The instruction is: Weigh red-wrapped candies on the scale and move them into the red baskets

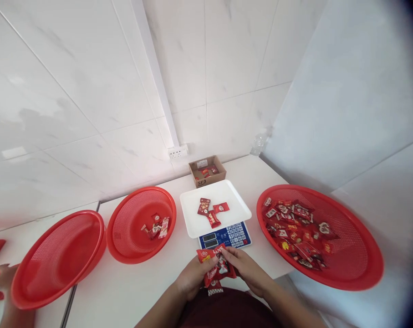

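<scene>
Both of my hands are closed around a bunch of red snack packets, just in front of the scale's keypad. My left hand grips them from the left, thumb on top. From the other side my right hand pinches the upper right edge. A smaller red packet pokes out below the bunch. Beyond my hands stands a digital scale with a white tray. On that tray lie a dark red packet and two small red packets.
To my right, a big red basket holds many wrapped snacks. Left of the scale, one red basket has several packets; another is further left. A cardboard box sits behind. Another person's hand shows at far left.
</scene>
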Motion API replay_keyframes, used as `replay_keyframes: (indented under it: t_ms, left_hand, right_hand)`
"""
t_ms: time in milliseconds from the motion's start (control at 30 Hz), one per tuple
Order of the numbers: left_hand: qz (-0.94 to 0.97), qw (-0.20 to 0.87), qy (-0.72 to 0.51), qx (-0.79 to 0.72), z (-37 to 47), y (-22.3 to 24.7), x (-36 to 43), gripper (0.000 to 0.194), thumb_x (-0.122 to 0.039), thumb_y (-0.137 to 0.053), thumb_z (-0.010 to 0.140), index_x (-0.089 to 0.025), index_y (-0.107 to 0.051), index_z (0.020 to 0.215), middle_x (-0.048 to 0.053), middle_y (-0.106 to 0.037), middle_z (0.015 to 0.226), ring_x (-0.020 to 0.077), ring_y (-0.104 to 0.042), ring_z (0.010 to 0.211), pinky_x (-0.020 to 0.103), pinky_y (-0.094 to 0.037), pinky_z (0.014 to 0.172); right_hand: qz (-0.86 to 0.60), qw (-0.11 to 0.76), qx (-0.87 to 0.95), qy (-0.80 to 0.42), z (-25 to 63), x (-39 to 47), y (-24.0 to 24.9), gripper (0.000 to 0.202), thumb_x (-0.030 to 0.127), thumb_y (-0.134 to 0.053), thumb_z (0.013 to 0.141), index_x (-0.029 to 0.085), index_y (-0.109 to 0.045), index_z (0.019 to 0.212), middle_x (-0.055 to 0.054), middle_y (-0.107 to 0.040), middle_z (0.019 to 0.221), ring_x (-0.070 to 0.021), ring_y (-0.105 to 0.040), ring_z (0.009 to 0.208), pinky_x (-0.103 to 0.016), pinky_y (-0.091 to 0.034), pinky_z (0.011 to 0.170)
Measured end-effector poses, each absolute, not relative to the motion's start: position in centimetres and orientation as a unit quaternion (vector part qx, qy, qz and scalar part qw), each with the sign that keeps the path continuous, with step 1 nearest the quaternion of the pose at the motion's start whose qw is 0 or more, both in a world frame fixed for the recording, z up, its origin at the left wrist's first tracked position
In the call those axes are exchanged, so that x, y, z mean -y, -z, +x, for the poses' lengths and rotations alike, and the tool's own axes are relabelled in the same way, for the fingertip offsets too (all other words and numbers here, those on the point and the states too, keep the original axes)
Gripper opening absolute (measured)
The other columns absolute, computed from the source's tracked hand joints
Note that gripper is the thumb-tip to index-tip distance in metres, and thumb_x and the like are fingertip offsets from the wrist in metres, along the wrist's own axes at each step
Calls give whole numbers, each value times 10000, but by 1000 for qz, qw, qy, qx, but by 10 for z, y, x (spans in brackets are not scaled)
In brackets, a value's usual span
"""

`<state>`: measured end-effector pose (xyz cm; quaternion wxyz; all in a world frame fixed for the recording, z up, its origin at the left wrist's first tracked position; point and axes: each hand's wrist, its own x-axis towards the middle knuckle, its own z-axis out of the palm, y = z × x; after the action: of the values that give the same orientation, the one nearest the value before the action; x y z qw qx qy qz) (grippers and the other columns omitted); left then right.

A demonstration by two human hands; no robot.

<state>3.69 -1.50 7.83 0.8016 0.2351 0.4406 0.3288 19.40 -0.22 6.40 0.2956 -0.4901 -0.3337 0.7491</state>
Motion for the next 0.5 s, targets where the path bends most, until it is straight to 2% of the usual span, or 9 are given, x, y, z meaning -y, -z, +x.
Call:
replay_keyframes:
  t_ms: [200, 500]
  left_hand:
    - [277, 748, -348, -493, 35, -75, 12, 451, -527, -591, 715, -135, -649, 930, 97, -698, 862, 229, -638, 796, 350, -453, 806]
    - [279, 734, -368, -498, 34, -70, 12, 467, -548, -568, 722, -145, -643, 944, 84, -698, 848, 221, -630, 794, 333, -442, 803]
  right_hand:
    - [-472, 330, 331, -748, 196, -2, -64, 452, 582, -666, 613, 165, -606, 777, -32, -649, 743, -171, -594, 714, -295, -456, 714]
    - [-483, 271, 325, -767, 205, -10, -55, 439, 578, -652, 625, 152, -615, 721, -6, -628, 633, -136, -578, 602, -277, -453, 639]
